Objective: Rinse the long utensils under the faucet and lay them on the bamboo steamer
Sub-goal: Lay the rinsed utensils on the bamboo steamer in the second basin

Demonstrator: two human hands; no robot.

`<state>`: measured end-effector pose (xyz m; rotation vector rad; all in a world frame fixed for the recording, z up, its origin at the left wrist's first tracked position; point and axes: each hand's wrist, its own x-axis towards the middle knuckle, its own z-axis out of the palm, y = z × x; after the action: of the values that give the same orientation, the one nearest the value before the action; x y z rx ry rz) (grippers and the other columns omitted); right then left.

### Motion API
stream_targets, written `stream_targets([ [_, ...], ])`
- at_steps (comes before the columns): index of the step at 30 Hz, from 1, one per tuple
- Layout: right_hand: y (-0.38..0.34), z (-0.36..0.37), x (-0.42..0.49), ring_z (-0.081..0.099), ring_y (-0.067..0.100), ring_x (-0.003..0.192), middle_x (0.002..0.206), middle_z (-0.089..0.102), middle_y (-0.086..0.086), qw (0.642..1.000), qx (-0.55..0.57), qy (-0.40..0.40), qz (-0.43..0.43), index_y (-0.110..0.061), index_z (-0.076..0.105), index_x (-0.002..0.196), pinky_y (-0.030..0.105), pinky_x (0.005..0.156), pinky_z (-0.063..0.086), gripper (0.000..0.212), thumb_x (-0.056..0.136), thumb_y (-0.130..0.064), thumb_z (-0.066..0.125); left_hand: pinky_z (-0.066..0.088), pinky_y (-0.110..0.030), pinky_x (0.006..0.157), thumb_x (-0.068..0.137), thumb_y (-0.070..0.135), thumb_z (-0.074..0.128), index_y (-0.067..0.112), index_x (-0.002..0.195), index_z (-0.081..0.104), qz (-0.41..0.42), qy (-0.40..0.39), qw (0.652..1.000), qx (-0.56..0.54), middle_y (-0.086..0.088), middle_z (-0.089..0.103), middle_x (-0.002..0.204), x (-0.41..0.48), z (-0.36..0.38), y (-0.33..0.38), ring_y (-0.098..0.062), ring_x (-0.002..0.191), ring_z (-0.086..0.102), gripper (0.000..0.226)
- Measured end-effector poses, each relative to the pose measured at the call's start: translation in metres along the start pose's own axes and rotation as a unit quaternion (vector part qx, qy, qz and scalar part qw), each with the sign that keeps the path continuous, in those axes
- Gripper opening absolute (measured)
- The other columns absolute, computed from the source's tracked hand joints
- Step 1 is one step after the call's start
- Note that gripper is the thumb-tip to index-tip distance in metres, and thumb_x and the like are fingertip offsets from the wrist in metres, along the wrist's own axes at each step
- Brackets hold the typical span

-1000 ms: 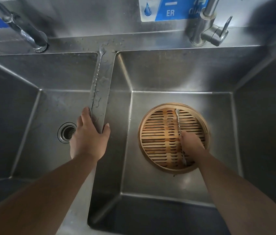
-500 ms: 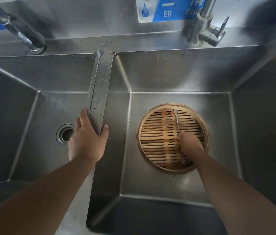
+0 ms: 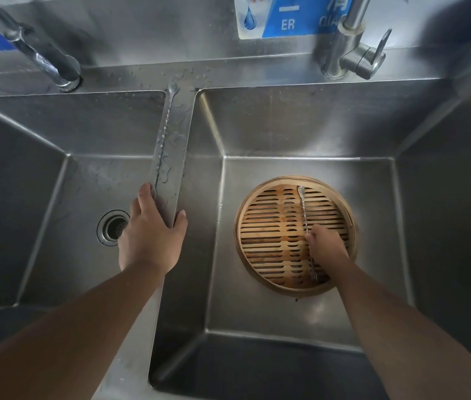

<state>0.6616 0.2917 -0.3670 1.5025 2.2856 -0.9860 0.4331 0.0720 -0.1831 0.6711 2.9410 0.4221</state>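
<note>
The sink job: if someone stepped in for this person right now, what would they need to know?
Right hand: fingers closed on a long utensil lying across the bamboo steamer in the right basin; not let go.
Left hand: resting on the wet divider, fingertips at the end of the second long utensil, not gripping it.
Done: one utensil down on the steamer.
Left: release it, rinse the divider utensil under a faucet, lay it on the steamer.
</note>
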Motion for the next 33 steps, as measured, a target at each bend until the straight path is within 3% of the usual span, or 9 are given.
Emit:
stream_targets([
  [3,-0.001,-0.003,-0.004,0.061,0.015,0.069,0.074,0.064,0.000,1.000,0.028,0.002,0.012,-0.020,0.058,0.079,0.031,0.064,0.052,0.024,0.100,-0.032,0.054,0.052,-0.052,0.081,0.086,0.052,0.057,0.025,0.144,0.022,-0.004,-0.005,1.000,-0.002,-0.005,0.050,0.140,0.000,-0.002,0.000,-0.039,0.108,0.061,0.073],
  [8,-0.008,-0.013,-0.013,0.061,0.018,0.062,0.070,0.065,0.005,0.998,0.044,0.005,0.046,-0.013,0.059,0.074,0.028,0.055,0.050,0.025,0.097,-0.025,0.057,0.054,-0.053,0.077,0.086,0.054,0.056,0.030,0.144,0.017,-0.008,-0.015,1.000,-0.004,-0.004,0.048,0.139,0.000,-0.007,0.003,-0.040,0.102,0.064,0.073],
  [11,-0.033,-0.027,-0.015,0.055,0.017,0.056,0.063,0.058,0.003,0.998,0.052,0.007,0.021,-0.013,0.053,0.068,0.030,0.052,0.051,0.028,0.095,-0.019,0.055,0.054,-0.052,0.077,0.086,0.054,0.055,0.030,0.145,0.017,-0.011,-0.017,1.000,-0.011,-0.003,0.049,0.136,0.000,-0.007,0.002,-0.039,0.099,0.065,0.074],
  [14,-0.079,-0.047,-0.016,0.054,0.010,0.050,0.061,0.058,-0.001,0.998,0.048,0.022,-0.024,-0.017,0.055,0.070,0.020,0.045,0.041,0.027,0.096,-0.022,0.056,0.053,-0.050,0.077,0.085,0.054,0.054,0.028,0.145,0.017,-0.011,-0.016,1.000,-0.017,-0.003,0.050,0.133,0.001,-0.007,0.001,-0.037,0.099,0.065,0.075],
  [19,-0.164,-0.075,-0.025,0.067,0.015,0.067,0.075,0.069,-0.001,0.994,0.077,0.032,-0.069,-0.020,0.060,0.088,0.031,0.058,0.056,0.016,0.095,-0.032,0.052,0.054,-0.047,0.073,0.085,0.054,0.053,0.027,0.146,0.016,-0.012,-0.020,0.999,-0.032,-0.001,0.050,0.131,0.001,-0.008,0.001,-0.036,0.094,0.067,0.076],
  [25,-0.272,-0.085,-0.048,0.067,0.022,0.071,0.075,0.069,0.001,0.980,0.120,0.061,-0.150,-0.020,0.060,0.083,0.033,0.062,0.052,0.014,0.090,-0.031,0.053,0.055,-0.045,0.072,0.084,0.053,0.052,0.018,0.148,0.015,-0.008,-0.032,0.999,-0.043,-0.003,0.049,0.134,0.002,-0.010,-0.001,-0.033,0.098,0.066,0.082],
  [28,-0.318,-0.084,-0.055,0.063,0.023,0.073,0.075,0.066,0.000,0.974,0.109,0.075,-0.182,-0.021,0.056,0.078,0.029,0.061,0.041,0.015,0.089,-0.031,0.057,0.055,-0.042,0.066,0.083,0.051,0.057,0.015,0.148,0.019,0.000,-0.039,0.998,-0.042,-0.004,0.051,0.131,0.002,-0.010,0.000,-0.030,0.097,0.066,0.084],
  [30,-0.343,-0.082,-0.057,0.063,0.025,0.076,0.077,0.065,0.000,0.976,0.093,0.069,-0.185,-0.019,0.057,0.082,0.029,0.064,0.040,0.018,0.090,-0.035,0.060,0.054,-0.041,0.064,0.081,0.051,0.058,0.015,0.148,0.019,-0.001,-0.043,0.998,-0.043,-0.003,0.051,0.129,0.002,-0.010,-0.002,-0.030,0.094,0.066,0.085],
  [33,-0.366,-0.078,-0.055,0.065,0.033,0.092,0.097,0.070,0.012,0.985,0.023,0.060,-0.162,-0.011,0.063,0.101,0.031,0.069,0.043,0.028,0.089,-0.038,0.063,0.053,-0.040,0.064,0.081,0.051,0.059,0.016,0.149,0.018,0.000,-0.050,0.997,-0.051,-0.002,0.050,0.130,0.003,-0.010,-0.003,-0.029,0.094,0.065,0.087],
])
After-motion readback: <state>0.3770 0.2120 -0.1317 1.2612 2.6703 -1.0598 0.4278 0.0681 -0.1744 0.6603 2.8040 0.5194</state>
